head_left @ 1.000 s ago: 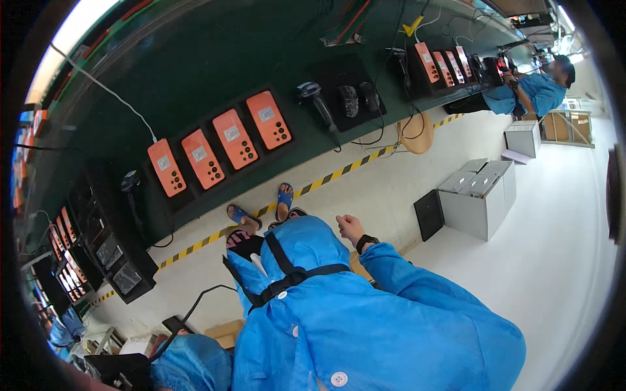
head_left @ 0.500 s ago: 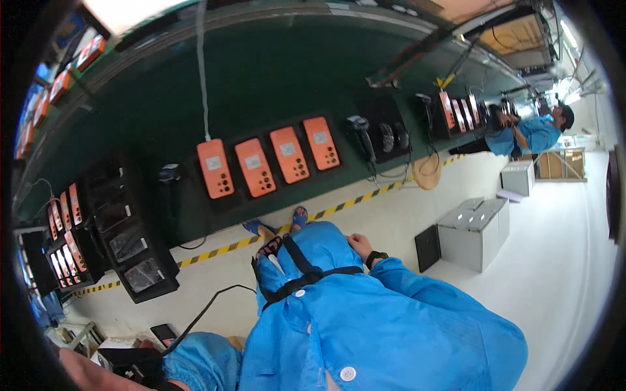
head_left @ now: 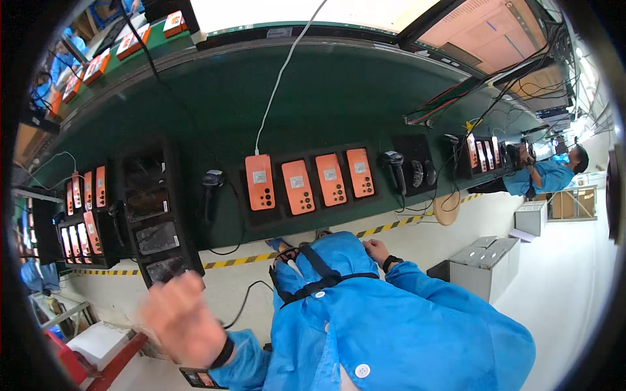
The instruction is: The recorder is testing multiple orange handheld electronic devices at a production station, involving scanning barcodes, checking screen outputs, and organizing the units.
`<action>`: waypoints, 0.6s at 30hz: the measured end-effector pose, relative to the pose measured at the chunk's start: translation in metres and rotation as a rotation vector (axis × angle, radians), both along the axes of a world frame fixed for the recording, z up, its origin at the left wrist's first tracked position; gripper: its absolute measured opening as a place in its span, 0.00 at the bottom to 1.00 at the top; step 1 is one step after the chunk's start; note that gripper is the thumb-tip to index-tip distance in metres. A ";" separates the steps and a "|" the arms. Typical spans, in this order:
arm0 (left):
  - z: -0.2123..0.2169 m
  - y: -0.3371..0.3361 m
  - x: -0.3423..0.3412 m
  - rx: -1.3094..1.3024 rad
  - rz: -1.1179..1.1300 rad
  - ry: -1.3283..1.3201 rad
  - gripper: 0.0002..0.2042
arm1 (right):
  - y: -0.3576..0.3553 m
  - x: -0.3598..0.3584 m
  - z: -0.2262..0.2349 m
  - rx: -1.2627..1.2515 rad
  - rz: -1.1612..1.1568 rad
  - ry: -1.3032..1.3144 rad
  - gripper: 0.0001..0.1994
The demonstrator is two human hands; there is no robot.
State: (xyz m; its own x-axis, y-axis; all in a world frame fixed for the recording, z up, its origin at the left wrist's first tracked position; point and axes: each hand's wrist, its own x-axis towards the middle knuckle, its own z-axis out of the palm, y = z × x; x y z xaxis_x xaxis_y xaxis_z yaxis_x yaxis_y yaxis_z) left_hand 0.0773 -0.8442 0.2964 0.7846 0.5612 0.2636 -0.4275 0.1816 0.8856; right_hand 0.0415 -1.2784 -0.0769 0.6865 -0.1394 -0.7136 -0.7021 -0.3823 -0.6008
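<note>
Left hand [head_left: 182, 319]: showing blurred in the head view, overlapping the near end of the dark tray [head_left: 181, 215]; I cannot tell whether it is spreading, closing or touching.
Panels [head_left: 156, 238]: lying in that tray, which is probably keeping them apart.
Right hand [head_left: 376, 252]: hanging by the smock [head_left: 404, 319], fingers seemingly curling; I cannot tell if it is holding anything.
Phones [head_left: 302, 186]: lying backs up in a row along the near edge of the table [head_left: 215, 111], likely keeping labels [head_left: 260, 176] readable.
Cable [head_left: 268, 98]: running into the leftmost phone [head_left: 258, 194], probably powering it.

Green bench [head_left: 358, 98] under black trays [head_left: 177, 202], handheld scanners [head_left: 395, 171]
</note>
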 end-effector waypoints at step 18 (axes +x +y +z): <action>-0.240 -0.055 -0.048 -0.579 0.045 1.078 0.05 | -0.049 0.014 0.003 0.070 -0.318 0.149 0.12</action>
